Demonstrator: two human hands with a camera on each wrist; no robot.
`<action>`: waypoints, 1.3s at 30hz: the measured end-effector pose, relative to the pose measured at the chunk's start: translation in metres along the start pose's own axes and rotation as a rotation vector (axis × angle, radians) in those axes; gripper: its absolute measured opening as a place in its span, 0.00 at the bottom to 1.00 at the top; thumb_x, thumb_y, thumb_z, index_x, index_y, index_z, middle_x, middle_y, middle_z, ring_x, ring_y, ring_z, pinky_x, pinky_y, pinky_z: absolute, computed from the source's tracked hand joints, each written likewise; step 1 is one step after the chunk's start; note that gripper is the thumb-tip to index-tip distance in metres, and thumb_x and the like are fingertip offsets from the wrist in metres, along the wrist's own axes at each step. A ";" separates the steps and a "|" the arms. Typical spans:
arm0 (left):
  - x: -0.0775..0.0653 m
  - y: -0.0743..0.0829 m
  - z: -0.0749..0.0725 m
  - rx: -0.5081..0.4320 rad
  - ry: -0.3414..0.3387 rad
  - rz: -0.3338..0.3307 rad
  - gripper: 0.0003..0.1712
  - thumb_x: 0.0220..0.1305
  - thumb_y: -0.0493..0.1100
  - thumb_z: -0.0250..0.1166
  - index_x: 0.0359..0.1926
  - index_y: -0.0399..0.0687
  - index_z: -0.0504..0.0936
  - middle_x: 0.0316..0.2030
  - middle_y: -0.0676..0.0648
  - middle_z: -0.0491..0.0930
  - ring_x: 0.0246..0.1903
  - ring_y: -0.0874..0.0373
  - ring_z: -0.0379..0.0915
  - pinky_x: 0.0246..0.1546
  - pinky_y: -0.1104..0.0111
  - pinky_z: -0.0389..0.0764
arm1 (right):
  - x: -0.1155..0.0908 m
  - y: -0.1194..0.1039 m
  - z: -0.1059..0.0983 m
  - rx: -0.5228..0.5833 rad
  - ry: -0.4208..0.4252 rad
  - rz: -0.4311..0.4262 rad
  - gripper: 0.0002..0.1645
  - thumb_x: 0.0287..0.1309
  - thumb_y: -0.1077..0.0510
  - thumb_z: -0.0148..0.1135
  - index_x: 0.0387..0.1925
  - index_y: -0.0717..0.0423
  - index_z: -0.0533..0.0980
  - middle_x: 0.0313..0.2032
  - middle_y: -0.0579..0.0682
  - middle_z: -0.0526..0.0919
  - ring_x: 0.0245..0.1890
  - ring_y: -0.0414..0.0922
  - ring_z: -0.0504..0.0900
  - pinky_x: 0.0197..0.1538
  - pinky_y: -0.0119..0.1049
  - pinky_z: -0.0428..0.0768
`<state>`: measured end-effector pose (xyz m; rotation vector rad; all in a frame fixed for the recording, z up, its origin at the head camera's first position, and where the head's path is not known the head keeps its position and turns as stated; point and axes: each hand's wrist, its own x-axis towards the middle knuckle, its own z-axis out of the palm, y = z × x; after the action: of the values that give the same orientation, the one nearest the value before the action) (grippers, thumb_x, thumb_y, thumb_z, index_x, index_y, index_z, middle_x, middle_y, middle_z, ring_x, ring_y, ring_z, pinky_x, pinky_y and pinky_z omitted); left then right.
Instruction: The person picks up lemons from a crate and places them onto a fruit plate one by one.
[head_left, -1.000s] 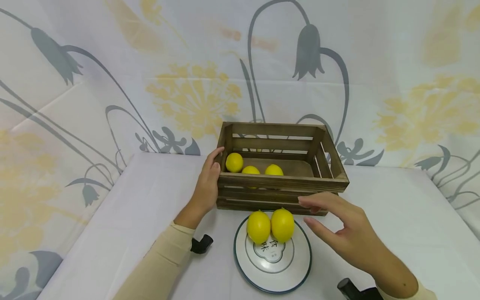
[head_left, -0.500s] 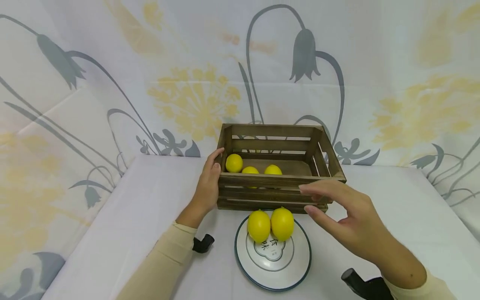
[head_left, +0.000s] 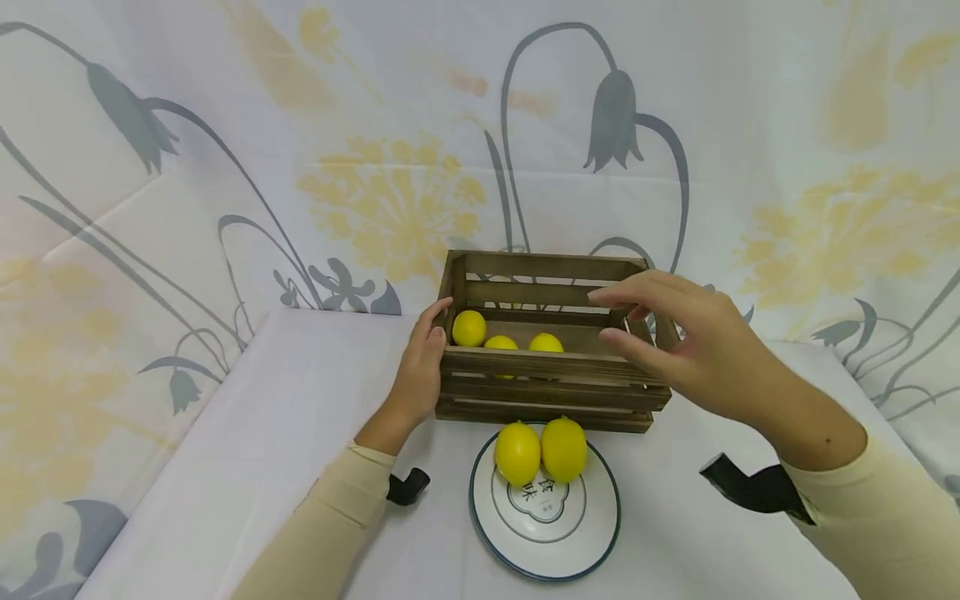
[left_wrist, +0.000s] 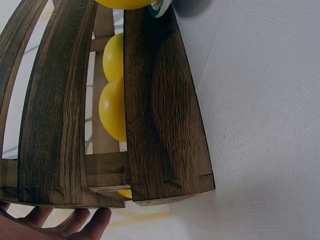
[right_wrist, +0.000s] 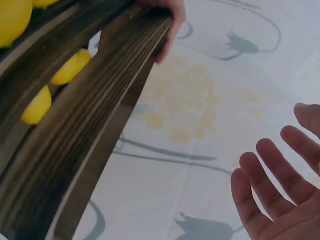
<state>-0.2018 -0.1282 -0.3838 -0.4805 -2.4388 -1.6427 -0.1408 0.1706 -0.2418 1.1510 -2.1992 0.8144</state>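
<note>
My left hand (head_left: 412, 371) rests against the left end of a dark wooden slatted crate (head_left: 555, 387), its fingers laid along the outside. In the left wrist view, fingertips (left_wrist: 102, 214) touch that end. Several yellow lemons (head_left: 469, 328) lie inside the crate, towards its left and front. My right hand (head_left: 693, 346) hovers at the crate's right end, holding nothing, thumb and fingers spread apart. Two more lemons (head_left: 517, 454) sit side by side on a white plate (head_left: 544, 558) with a dark rim, right in front of the crate.
A white cloth (head_left: 337, 358) covers the table. Behind it hangs a backdrop (head_left: 405, 192) printed with yellow and grey flowers. Black wrist mounts (head_left: 757, 487) show near both sleeves.
My right hand has risen and moved forward, from in front of the crate's lower right to above its right end. My left hand stays on the crate; the lemons have not moved.
</note>
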 end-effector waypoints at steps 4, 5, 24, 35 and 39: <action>-0.002 -0.001 0.002 -0.002 -0.019 -0.014 0.30 0.80 0.55 0.32 0.77 0.57 0.53 0.78 0.47 0.50 0.77 0.48 0.44 0.76 0.44 0.49 | 0.013 0.008 -0.004 -0.034 -0.068 -0.002 0.22 0.55 0.63 0.72 0.53 0.54 0.81 0.47 0.47 0.86 0.38 0.34 0.77 0.42 0.19 0.73; -0.002 -0.001 0.002 -0.002 -0.020 -0.010 0.29 0.80 0.55 0.32 0.77 0.56 0.53 0.78 0.47 0.50 0.77 0.48 0.44 0.76 0.44 0.49 | 0.016 0.009 -0.005 -0.055 -0.082 -0.002 0.24 0.52 0.66 0.73 0.52 0.53 0.82 0.46 0.46 0.86 0.37 0.34 0.76 0.41 0.18 0.73; -0.004 0.001 -0.001 -0.009 0.002 0.002 0.29 0.80 0.55 0.32 0.77 0.57 0.54 0.78 0.48 0.51 0.77 0.49 0.46 0.75 0.45 0.49 | 0.054 0.046 -0.004 -0.142 -0.276 0.202 0.17 0.59 0.62 0.69 0.51 0.55 0.81 0.46 0.49 0.85 0.45 0.45 0.82 0.46 0.45 0.84; -0.002 -0.001 -0.002 -0.005 0.006 0.015 0.29 0.80 0.54 0.32 0.77 0.56 0.55 0.77 0.47 0.52 0.77 0.48 0.45 0.76 0.44 0.48 | 0.084 0.067 0.002 -0.055 -0.397 0.369 0.17 0.64 0.57 0.65 0.53 0.55 0.80 0.48 0.53 0.85 0.47 0.49 0.82 0.53 0.50 0.82; 0.000 -0.001 -0.001 -0.009 0.000 0.013 0.29 0.80 0.55 0.32 0.77 0.55 0.55 0.77 0.46 0.52 0.77 0.48 0.46 0.75 0.43 0.49 | 0.093 0.076 0.006 -0.051 -0.448 0.405 0.17 0.65 0.56 0.65 0.54 0.54 0.80 0.48 0.54 0.85 0.49 0.51 0.83 0.54 0.51 0.82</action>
<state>-0.2019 -0.1298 -0.3838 -0.4970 -2.4234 -1.6497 -0.2527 0.1518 -0.2027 0.9407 -2.8694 0.6983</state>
